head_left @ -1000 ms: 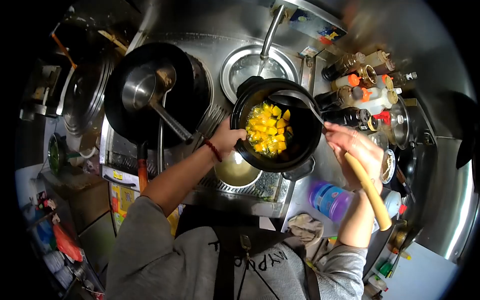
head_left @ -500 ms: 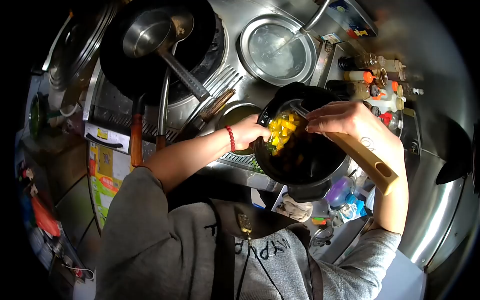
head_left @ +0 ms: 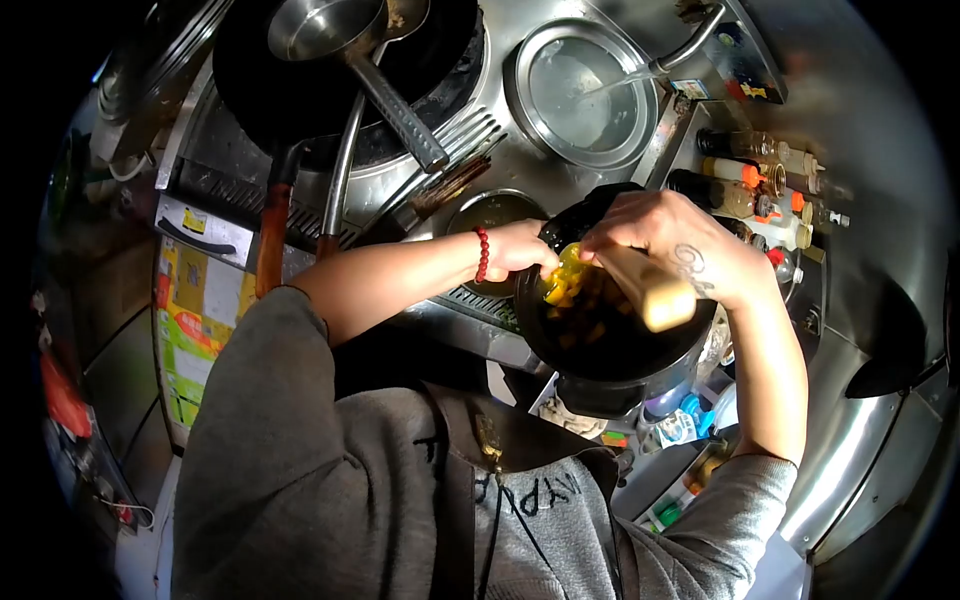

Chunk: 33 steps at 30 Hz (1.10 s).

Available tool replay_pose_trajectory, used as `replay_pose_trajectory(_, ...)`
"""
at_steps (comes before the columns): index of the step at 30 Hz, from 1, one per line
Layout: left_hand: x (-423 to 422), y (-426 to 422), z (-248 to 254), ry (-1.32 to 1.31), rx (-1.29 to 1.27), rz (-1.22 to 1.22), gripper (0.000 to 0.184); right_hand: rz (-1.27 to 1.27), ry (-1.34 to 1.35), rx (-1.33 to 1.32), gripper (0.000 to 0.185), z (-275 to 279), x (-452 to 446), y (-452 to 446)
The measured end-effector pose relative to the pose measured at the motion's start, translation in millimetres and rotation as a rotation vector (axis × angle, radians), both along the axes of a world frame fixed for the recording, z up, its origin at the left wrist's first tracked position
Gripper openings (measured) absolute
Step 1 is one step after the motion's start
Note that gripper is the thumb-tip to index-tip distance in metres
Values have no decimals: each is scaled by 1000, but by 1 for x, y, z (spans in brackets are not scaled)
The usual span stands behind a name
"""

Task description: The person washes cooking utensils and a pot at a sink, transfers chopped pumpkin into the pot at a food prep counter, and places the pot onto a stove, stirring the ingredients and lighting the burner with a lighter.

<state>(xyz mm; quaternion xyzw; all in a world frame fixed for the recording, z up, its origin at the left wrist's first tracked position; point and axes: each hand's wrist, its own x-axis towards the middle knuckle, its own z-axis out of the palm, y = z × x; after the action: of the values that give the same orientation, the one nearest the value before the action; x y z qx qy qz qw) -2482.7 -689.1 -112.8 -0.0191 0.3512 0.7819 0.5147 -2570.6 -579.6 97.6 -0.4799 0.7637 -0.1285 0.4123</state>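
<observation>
A black pot (head_left: 640, 360) with yellow chunks (head_left: 566, 290) inside is in front of me, right of centre. My left hand (head_left: 518, 250), below a red bead bracelet, is closed on the pot's left rim. Over the pot, my right hand (head_left: 650, 232) is wrapped round a ladle with a pale wooden handle (head_left: 660, 300). The handle's end points up toward the camera, and the ladle's bowl is hidden by my hand and the dark interior. Some chunks lie in shadow.
Water runs from a tap (head_left: 692, 45) into a metal basin (head_left: 585, 95). A black wok (head_left: 240, 90) holds a steel ladle (head_left: 400, 110) at the upper left. Sauce bottles (head_left: 745, 172) stand at the right. A brush (head_left: 430, 198) lies near a bowl (head_left: 495, 212).
The pot has shifted right and toward my body as the view moved. My right hand has swung over the pot, and the ladle has gone from resting across the rim to standing steeply inside.
</observation>
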Motion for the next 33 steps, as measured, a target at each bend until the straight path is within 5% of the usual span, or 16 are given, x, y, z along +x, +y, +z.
replay_pose_trajectory(7,6,0,-1,-131,21,14,32,-108,-96,7,21,-33,-7,7)
replay_pose_trajectory(10,10,1,-3,-174,35,7,46,-120,-173,106,23,-36,-12,6)
replay_pose_trajectory(24,15,11,-15,-402,16,-41,13,-78,-415,246,22,-52,-32,3)
replay_pose_trajectory(33,15,18,-22,-405,164,-53,27,0,-437,410,26,-49,-38,-7)
